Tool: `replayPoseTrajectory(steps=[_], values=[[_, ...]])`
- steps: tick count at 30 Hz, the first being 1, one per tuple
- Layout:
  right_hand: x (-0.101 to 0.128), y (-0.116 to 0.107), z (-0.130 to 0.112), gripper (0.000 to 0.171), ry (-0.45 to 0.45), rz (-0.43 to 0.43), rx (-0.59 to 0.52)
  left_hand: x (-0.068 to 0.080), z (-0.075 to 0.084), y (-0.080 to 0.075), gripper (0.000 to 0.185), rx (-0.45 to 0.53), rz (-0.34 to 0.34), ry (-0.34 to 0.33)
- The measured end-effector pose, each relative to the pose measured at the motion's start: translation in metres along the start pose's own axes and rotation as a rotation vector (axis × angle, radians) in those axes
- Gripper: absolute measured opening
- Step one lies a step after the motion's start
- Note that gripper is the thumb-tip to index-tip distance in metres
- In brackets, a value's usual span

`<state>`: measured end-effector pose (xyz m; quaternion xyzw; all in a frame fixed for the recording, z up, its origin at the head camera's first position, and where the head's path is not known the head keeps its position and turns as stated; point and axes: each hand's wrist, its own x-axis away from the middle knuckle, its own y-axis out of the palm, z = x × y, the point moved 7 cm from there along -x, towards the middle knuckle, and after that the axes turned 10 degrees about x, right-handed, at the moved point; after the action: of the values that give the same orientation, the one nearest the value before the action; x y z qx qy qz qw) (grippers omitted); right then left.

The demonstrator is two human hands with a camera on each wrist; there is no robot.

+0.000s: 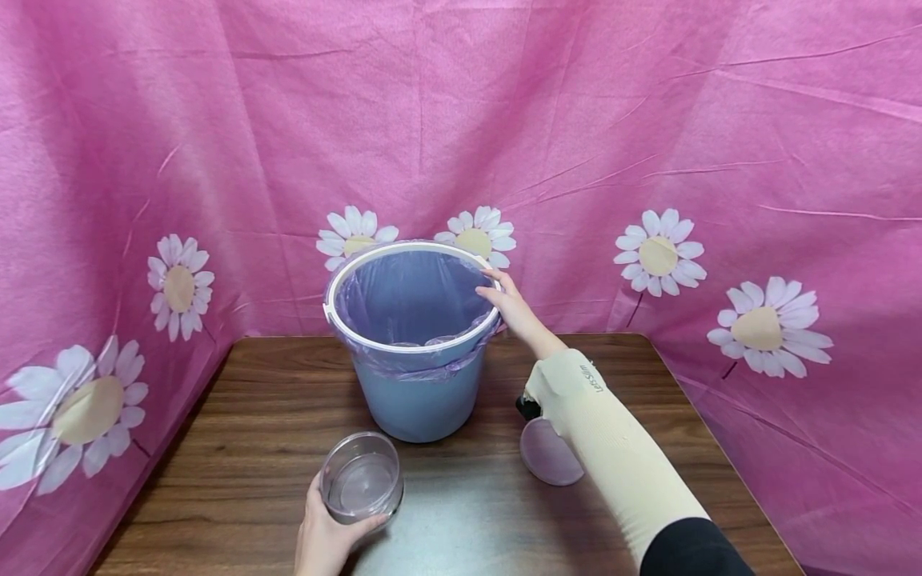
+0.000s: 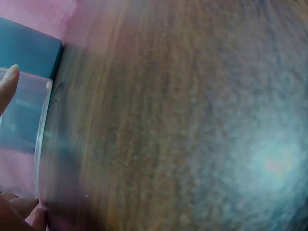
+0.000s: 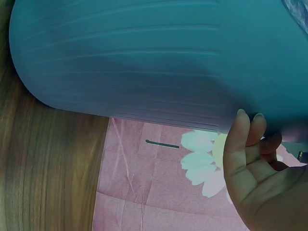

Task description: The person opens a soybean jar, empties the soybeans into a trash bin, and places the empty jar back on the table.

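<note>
L hand [image 1: 326, 534] gripped the clear cup [image 1: 361, 478], tipped toward the viewer, just in front of the bin [image 1: 421, 392], w/ R hand [image 1: 513, 308] fingers resting on the bin's right rim.

- A small line of dark print runs along the cream sleeve [image 1: 612, 424] near the wrist of the right arm; it looks like "LETSSLIM", though the letters are tiny and not sure.
- Nothing else in any view carries readable text, numbers or signs.
</note>
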<state>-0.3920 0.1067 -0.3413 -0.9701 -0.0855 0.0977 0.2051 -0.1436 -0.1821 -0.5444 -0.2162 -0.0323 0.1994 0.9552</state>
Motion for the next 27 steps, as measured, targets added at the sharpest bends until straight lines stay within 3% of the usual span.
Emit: replayPoseTrajectory(steps=[7,18,27], values=[[0.0,0.0,-0.001,0.055,-0.01,0.0,0.004,0.0,-0.006,0.003,0.128,-0.046,-0.006,-0.005],[-0.002,-0.002,0.002,0.056,0.018,0.021,0.018,-0.002,-0.001,0.005,0.14,-0.055,-0.054,0.0],[0.026,-0.005,0.01,0.062,0.171,-0.018,-0.131,-0.004,0.004,0.0,0.138,0.004,-0.11,0.007]])
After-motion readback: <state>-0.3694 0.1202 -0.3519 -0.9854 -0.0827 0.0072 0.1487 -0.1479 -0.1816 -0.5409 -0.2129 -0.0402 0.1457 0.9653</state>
